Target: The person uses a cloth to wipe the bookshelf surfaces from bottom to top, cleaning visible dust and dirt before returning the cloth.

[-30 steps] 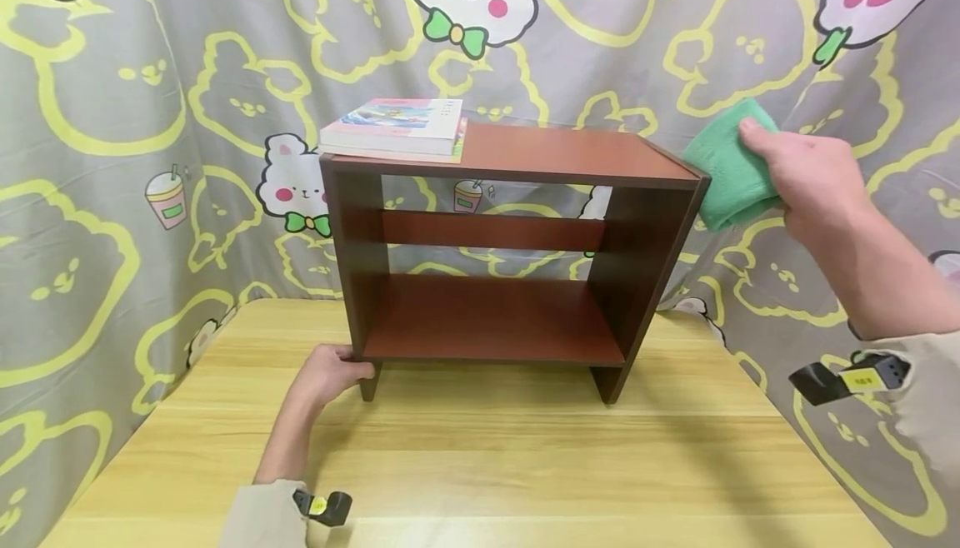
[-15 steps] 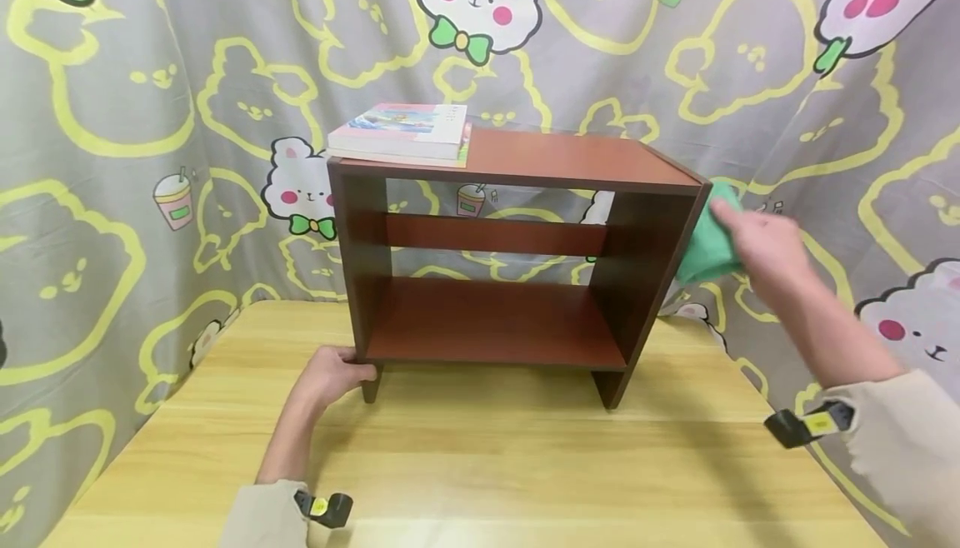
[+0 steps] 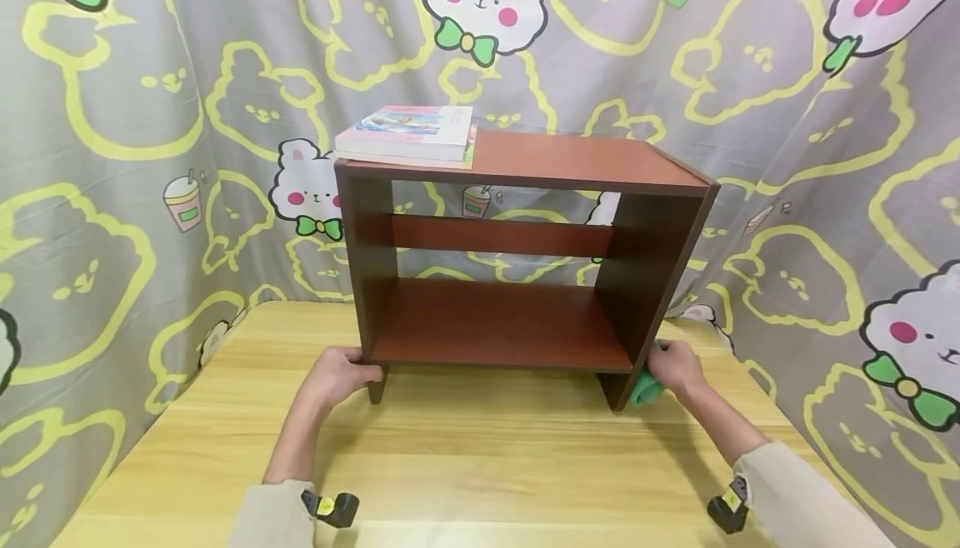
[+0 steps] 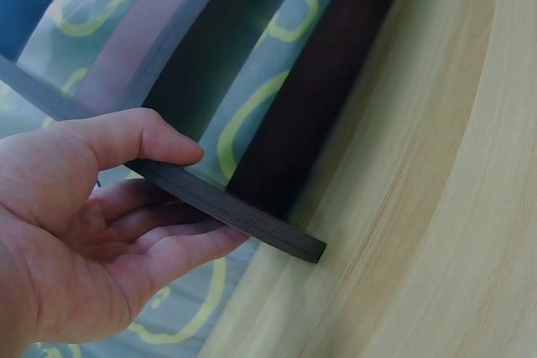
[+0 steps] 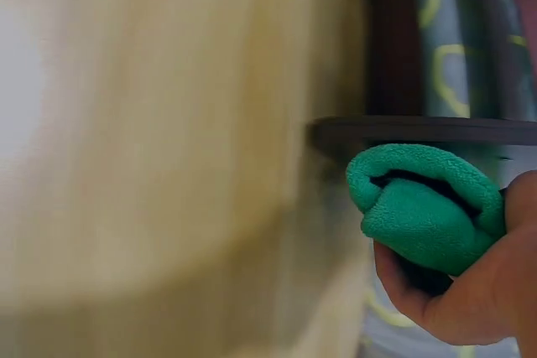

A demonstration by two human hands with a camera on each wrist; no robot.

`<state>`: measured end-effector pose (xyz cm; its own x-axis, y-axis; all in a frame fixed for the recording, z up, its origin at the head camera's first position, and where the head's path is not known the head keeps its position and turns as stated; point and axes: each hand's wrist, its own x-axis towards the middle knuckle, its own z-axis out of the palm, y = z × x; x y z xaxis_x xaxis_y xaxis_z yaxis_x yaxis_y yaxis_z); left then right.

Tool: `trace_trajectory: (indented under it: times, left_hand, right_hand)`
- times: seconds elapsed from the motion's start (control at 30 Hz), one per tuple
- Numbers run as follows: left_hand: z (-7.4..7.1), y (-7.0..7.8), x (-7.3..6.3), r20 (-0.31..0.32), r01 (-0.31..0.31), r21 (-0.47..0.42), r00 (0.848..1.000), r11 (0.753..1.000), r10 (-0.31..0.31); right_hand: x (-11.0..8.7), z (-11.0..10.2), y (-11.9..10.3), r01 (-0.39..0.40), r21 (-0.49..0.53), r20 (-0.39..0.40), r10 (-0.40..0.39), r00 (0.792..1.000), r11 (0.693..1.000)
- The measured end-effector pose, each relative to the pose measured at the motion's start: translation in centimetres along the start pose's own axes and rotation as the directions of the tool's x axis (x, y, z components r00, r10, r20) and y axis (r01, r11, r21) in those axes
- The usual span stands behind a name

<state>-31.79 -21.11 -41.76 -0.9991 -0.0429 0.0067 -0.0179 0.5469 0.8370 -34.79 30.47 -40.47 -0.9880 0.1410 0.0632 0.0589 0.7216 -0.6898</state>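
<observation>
A dark brown wooden shelf [image 3: 502, 323] stands on the table, its top and shelf boards reddish. My left hand [image 3: 337, 375] grips the lower front edge of its left side panel [image 4: 268, 228], thumb on one face and fingers on the other. Low on the outer right side, my right hand [image 3: 677, 365] holds a folded green cloth [image 5: 428, 215] against or close beside the panel; whether it touches cannot be told. Two stacked books [image 3: 408, 136], the upper one pink and white, lie on the top board at the left.
The light wooden table [image 3: 480, 473] extends in front of the shelf. A grey curtain [image 3: 247, 115] with yellow cartoon outlines hangs behind and at both sides. Small black cameras sit on both sleeves.
My right hand has moved down the shelf's right side with the green cloth, from the top corner to near the foot. The left hand keeps its hold at the lower left.
</observation>
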Motion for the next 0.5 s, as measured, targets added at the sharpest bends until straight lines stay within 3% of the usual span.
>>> trace_trajectory:
  times: [0.07,0.2,0.5]
  left_hand:
    - [0.1,0.0,0.1,-0.006,0.001,0.007,1.0,1.0,-0.001]
    - [0.0,0.1,0.2,-0.007,0.0,0.011,1.0,1.0,0.0]
    - [0.0,0.2,0.0,0.005,-0.004,0.042,1.0,0.999,0.004]
  right_hand:
    - [0.0,0.9,0.8,0.009,-0.066,-0.014,-0.01,1.0,0.998]
    - [-0.1,2.0,1.4,0.005,-0.08,-0.029,-0.008,1.0,0.997]
    - [-1.0,0.8,-0.1,-0.046,0.001,-0.033,0.046,0.998,0.999]
